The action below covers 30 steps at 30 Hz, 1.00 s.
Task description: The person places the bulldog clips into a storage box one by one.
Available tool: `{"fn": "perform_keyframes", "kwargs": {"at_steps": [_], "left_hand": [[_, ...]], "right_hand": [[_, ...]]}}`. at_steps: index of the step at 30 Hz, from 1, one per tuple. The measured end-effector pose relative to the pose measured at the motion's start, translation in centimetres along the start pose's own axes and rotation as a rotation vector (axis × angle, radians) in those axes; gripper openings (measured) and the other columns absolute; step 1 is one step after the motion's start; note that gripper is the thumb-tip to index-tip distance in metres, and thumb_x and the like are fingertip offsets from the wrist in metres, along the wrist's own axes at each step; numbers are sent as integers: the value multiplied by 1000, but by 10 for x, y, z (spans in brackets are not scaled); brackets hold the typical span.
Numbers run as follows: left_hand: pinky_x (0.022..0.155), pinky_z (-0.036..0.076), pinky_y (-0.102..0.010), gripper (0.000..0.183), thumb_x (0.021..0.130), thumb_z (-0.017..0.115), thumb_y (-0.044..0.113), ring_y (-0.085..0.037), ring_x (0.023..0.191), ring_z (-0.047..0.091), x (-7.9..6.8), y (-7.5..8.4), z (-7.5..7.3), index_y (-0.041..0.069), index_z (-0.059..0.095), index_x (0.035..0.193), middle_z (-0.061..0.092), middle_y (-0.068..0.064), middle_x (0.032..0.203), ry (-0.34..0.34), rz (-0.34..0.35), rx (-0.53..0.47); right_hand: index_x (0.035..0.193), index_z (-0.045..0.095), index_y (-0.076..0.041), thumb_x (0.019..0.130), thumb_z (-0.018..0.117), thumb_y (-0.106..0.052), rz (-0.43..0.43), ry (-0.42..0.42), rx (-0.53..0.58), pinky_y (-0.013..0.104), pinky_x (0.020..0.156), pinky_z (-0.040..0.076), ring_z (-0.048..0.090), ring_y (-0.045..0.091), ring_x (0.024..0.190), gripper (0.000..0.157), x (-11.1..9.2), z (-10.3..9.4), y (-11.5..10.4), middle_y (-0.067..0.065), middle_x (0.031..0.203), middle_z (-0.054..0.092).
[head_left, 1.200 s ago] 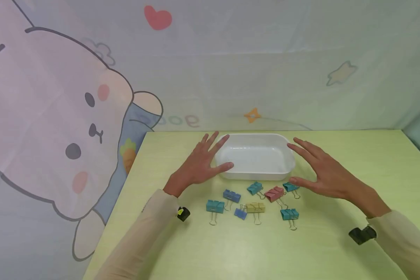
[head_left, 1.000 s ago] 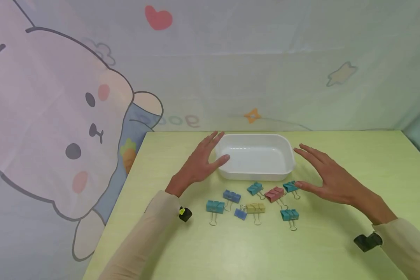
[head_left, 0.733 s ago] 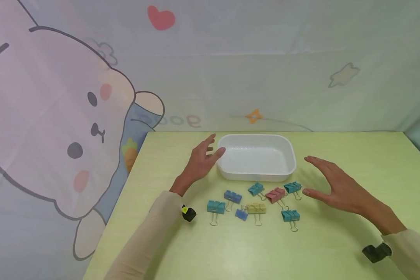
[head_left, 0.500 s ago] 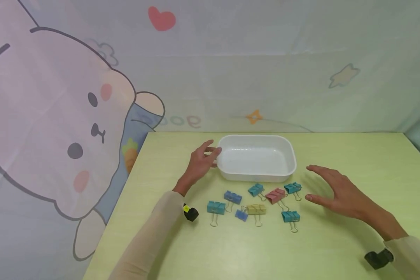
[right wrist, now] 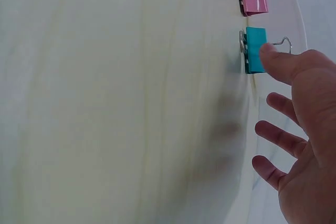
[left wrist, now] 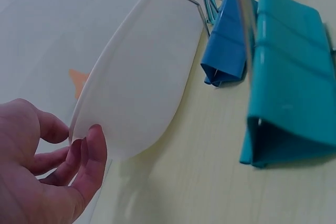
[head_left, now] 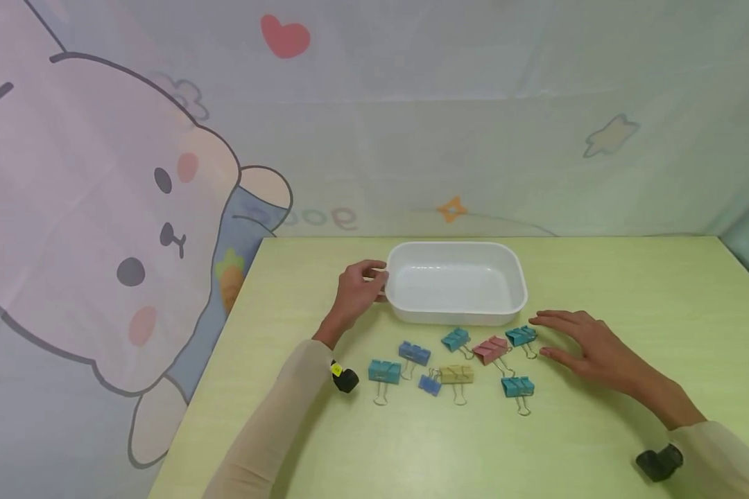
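Observation:
A white plastic basin (head_left: 455,317) sits at the far middle of the table. My left hand (head_left: 357,290) is at its left end; in the left wrist view the curled fingers (left wrist: 94,153) lie against the outer wall, with another fingertip at the rim. My right hand (head_left: 599,346) hovers to the right of the binder clips, fingers spread and slightly bent, holding nothing. Its fingertips are near a teal binder clip (head_left: 521,336) by the basin's front right corner. In the right wrist view the thumb (right wrist: 283,65) overlaps that teal clip (right wrist: 256,50).
In front of the basin lie several more binder clips: a pink one (head_left: 491,349), a yellow one (head_left: 457,374), a blue one (head_left: 415,352), a small blue one (head_left: 430,385) and teal ones (head_left: 384,371). A printed cloth (head_left: 474,138) hangs behind the table (head_left: 449,450).
My left hand has drawn back from over the basin to its left rim, and its fingers have curled in. My right hand has moved down and away, then inward toward the teal clip.

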<state>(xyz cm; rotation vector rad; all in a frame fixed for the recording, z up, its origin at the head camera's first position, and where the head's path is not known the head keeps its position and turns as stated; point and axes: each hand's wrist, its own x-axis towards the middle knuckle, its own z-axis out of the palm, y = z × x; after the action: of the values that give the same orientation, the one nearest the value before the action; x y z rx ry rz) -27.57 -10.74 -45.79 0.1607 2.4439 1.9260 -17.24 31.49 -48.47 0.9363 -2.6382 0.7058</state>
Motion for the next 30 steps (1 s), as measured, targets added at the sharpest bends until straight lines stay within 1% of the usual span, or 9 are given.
{"fn": "perform_keyframes", "kwargs": {"at_steps": [5, 11, 16, 21, 30], "left_hand": [[70, 65, -35, 28, 101, 66, 12, -25, 80, 74, 0, 1, 0, -4, 68, 123, 68, -19, 106, 4, -18, -20], [69, 65, -34, 26, 100, 66, 11, -25, 79, 73, 1, 2, 1, -5, 69, 121, 68, -19, 106, 3, -33, -12], [68, 65, -34, 27, 101, 66, 11, -24, 78, 72, 2, 3, 1, -5, 68, 122, 67, -18, 105, -8, -58, -7], [68, 65, -34, 27, 100, 66, 9, -23, 76, 72, 2, 6, 2, -6, 67, 122, 67, -19, 105, -11, -69, -15], [70, 65, -37, 27, 99, 67, 10, -24, 74, 71, 4, 6, 1, -6, 66, 121, 67, -18, 105, -6, -94, 6]], "right_hand": [[134, 69, -13, 86, 83, -12, -11, -10, -11, 58, 85, 50, 60, 30, 115, 50, 2, 4, 1, 10, 135, 67], [130, 71, -15, 89, 81, -12, 5, -32, -14, 56, 85, 50, 61, 30, 113, 42, 4, 9, 2, 9, 132, 69], [128, 72, -13, 87, 83, -10, 1, -8, -19, 51, 85, 50, 61, 24, 109, 43, 4, 13, 3, 4, 126, 72], [124, 73, -11, 83, 85, -8, -20, 19, -17, 44, 86, 51, 61, 19, 105, 42, 6, 15, 4, -1, 119, 75], [121, 73, -11, 82, 86, -7, -10, 12, -22, 42, 82, 54, 59, 15, 103, 41, 7, 17, 5, -6, 113, 75]]}}
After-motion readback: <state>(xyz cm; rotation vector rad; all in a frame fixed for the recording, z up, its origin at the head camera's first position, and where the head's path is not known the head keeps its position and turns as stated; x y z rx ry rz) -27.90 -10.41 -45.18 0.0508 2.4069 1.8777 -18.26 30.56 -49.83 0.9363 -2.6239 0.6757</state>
